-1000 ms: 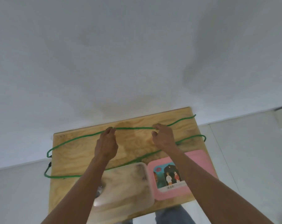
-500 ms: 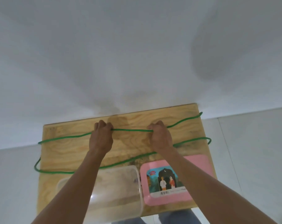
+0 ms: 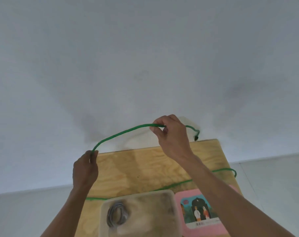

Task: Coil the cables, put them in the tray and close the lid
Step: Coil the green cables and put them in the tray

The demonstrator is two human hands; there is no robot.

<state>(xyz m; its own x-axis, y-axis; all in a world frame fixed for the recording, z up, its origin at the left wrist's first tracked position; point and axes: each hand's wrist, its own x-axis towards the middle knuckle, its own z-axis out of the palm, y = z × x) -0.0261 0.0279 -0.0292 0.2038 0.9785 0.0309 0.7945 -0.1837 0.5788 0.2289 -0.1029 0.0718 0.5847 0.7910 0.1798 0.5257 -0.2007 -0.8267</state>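
Pinching the green cable [image 3: 128, 130] at its left bend, left hand [image 3: 85, 168] closed with thumb and fingers together on the strand, raised above the near-left edge of the wooden table [image 3: 145, 168], probably to serve as the fixed anchor around which loops can be gathered. Arching from that pinch up and rightward, clear of the tabletop, likely lifted so that the slack hangs free and can be folded instead of dragging across the wood. Clamped again farther along by the right hand [image 3: 172, 135], fingertips pressed together on the strand and held higher than the left, seemingly to measure out one loop's length between the two grips. Dangling just past that grip, the short free end with its dark plug [image 3: 195, 138], over the table's far edge. Trailing behind both forearms, the remaining length lying flat across the table, from left of the clear tray [image 3: 174, 211] to a curl near the right edge, not yet coiled. Sitting in the tray at the near edge, a grey coiled cable [image 3: 117, 215], apparently already stowed. Resting just beside the tray on its right, the pink lid [image 3: 179, 199], off and waiting, presumably kept close for closing once the green cable is in.
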